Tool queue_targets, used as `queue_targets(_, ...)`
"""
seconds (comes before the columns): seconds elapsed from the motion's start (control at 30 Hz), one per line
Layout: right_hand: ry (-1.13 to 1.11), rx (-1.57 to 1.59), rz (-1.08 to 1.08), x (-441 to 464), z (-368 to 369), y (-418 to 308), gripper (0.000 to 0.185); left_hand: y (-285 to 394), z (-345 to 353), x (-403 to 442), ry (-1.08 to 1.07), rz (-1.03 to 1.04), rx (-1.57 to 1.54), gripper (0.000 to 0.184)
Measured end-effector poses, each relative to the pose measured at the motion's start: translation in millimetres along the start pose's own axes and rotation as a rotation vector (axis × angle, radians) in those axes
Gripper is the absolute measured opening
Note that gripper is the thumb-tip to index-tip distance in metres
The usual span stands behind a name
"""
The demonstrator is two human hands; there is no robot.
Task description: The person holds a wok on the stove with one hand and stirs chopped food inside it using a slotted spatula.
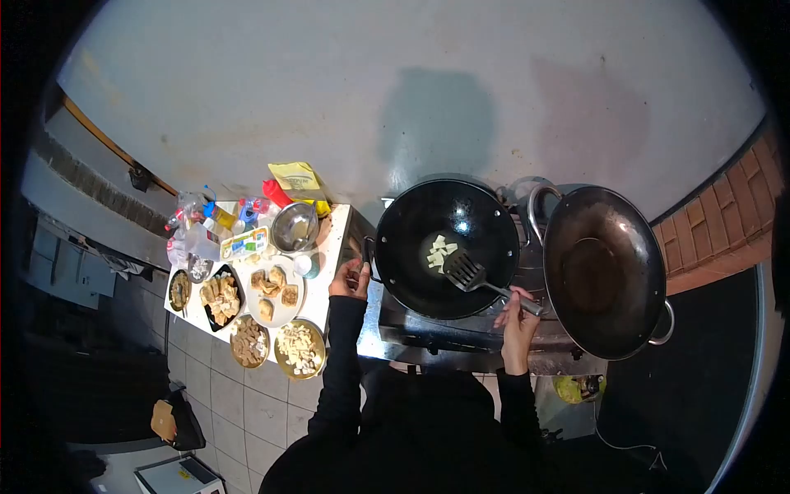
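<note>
The right grip (518,319) clamps the spatula (480,284), slanting far-left to white pieces (439,244). Whether the left grip (351,278) holds the wok (411,239), I can't tell

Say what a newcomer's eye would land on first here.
First, the big black wok at centre, with pale pieces inside and a spatula in the right hand. To its right sits a larger brown wok. At far left, dishes of food crowd a white table.
</note>
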State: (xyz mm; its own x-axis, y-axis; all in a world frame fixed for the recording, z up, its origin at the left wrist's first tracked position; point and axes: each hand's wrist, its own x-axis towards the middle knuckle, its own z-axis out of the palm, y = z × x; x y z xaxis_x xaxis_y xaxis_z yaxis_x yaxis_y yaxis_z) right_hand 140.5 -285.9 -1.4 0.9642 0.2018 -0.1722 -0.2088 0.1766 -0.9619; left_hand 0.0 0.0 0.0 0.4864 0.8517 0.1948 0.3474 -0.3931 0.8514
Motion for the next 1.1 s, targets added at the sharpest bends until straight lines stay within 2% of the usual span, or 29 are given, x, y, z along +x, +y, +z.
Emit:
queue_targets(0.1, -0.021, -0.12, -0.143, 16, -1, -8, 0.018, 4, 14, 3, -0.038, -0.063, -0.055, 0.031)
queue_targets(0.2, -0.007, -0.28, -0.351, 15, 17, -22, 0.014, 6, 8, 7, -0.06, 0.032, 0.001, 0.026)
queue_targets(0.23, 0.015, -0.237, -0.33, 15, 22, -29, 0.01, 2, 6, 5, -0.074, 0.033, 0.007, 0.026)
queue_targets(0.3, -0.015, -0.291, -0.451, 27, 20, -31, 0.008, -3, 11, 9, -0.101, 0.058, -0.101, 0.024)
queue_targets(0.37, -0.043, -0.384, -0.434, 35, 20, -39, 0.007, -7, 9, 12, -0.137, 0.065, -0.006, 0.021)
queue_targets(0.43, -0.077, -0.472, -0.414, 39, 28, -52, 0.007, -12, 11, 14, -0.091, 0.057, -0.127, 0.019)
queue_targets(0.53, -0.118, -0.635, -0.611, 44, 39, -73, 0.008, -10, 9, 16, -0.119, 0.006, -0.164, 0.018)
queue_targets(0.7, -0.135, -0.68, -0.639, 50, 51, -93, 0.007, 1, 2, 20, -0.109, 0.008, -0.042, 0.017)
queue_targets(0.8, -0.139, -0.739, -0.69, 55, 56, -100, 0.008, 4, 3, 22, -0.081, 0.0, 0.052, 0.024)
queue_targets(0.97, -0.21, -0.836, -0.724, 63, 61, -104, 0.011, -5, 4, 26, -0.1, -0.005, 0.014, 0.027)
queue_targets(1.0, -0.226, -0.865, -0.674, 63, 63, -107, 0.011, -4, 3, 26, -0.103, 0.006, 0.042, 0.027)
queue_targets(1.1, -0.196, -0.871, -0.73, 71, 67, -98, 0.012, 1, 2, 25, -0.095, 0.017, 0.054, 0.027)
